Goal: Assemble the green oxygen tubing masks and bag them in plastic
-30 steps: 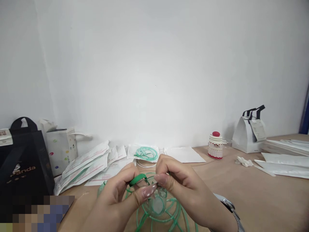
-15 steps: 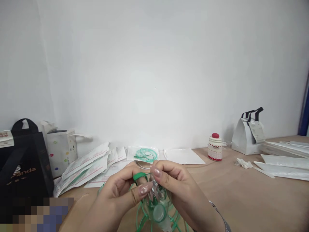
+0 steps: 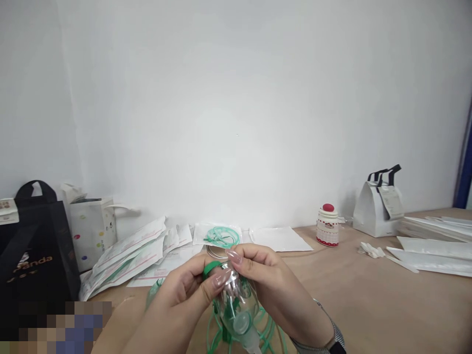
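A clear oxygen mask (image 3: 238, 305) is held between my two hands above the table, its narrow connector end pointing down toward me. My left hand (image 3: 190, 290) pinches the mask's upper left edge, thumb on top, beside a green elastic strap (image 3: 212, 268). At the top edge, by a silvery nose strip (image 3: 229, 271), the thumb and fingers of my right hand (image 3: 267, 273) are closed on the rim. Green tubing (image 3: 271, 334) lies in loops beneath the mask, partly hidden by it. My fingertips behind the rim are hidden.
White packets (image 3: 127, 250) lie piled at left, by a black bag (image 3: 37, 246) and a dotted bag (image 3: 92, 231). A packet with coiled green tubing (image 3: 221, 236), a white sheet (image 3: 280, 238), a red-lidded jar (image 3: 327, 226) and a white bag (image 3: 376, 209) stand along the wall. Flat packs (image 3: 435, 258) lie at right.
The mask has tilted so more of its clear front and the silvery strip show. My right hand has shifted slightly left along the rim; my left hand keeps its grip.
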A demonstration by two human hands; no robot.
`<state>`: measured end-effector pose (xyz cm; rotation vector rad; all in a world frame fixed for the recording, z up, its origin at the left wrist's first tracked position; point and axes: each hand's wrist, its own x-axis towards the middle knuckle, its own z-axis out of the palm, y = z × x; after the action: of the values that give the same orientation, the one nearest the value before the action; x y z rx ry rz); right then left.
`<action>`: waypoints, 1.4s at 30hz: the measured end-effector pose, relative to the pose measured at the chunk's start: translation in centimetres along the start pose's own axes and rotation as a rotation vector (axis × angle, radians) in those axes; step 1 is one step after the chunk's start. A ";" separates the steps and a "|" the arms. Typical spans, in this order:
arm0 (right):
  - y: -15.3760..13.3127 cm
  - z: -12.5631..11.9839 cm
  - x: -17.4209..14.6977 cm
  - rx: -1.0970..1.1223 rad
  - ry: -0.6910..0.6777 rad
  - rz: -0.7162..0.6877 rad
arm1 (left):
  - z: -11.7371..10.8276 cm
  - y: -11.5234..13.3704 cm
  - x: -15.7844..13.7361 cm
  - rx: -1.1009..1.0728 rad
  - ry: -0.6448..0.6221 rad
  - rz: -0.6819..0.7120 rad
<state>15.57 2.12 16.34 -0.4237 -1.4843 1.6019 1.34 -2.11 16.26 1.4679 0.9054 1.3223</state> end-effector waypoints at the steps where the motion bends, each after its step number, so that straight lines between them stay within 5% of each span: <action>1: 0.0 0.0 0.1 0.003 0.001 0.006 | 0.0 0.0 -0.1 0.001 0.008 0.006; 7: 0.3 -0.1 0.3 -0.020 -0.005 0.004 | -0.2 -0.5 -0.1 -0.019 0.027 0.014; 22: 1.5 -0.8 1.6 0.375 -0.060 0.111 | 0.4 0.6 0.1 -0.347 -0.120 -0.106; 29: 4.8 -0.1 1.2 0.568 -0.034 0.229 | 0.1 -3.0 0.0 -0.357 0.065 -0.066; 32: 7.6 -0.5 -0.9 0.587 0.065 0.301 | 0.2 -5.7 -1.2 -0.329 0.095 -0.112; 37: 12.8 -1.2 -5.2 0.511 0.402 0.197 | 0.8 -9.5 -3.5 -0.201 -0.021 -0.268; 42: 14.8 -0.1 -7.6 0.488 0.476 0.167 | 1.2 -10.6 -5.2 -0.023 0.081 -0.248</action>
<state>14.40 -2.14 0.31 -0.6032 -0.6887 1.7704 2.35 -4.09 4.62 1.2466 1.0838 1.2095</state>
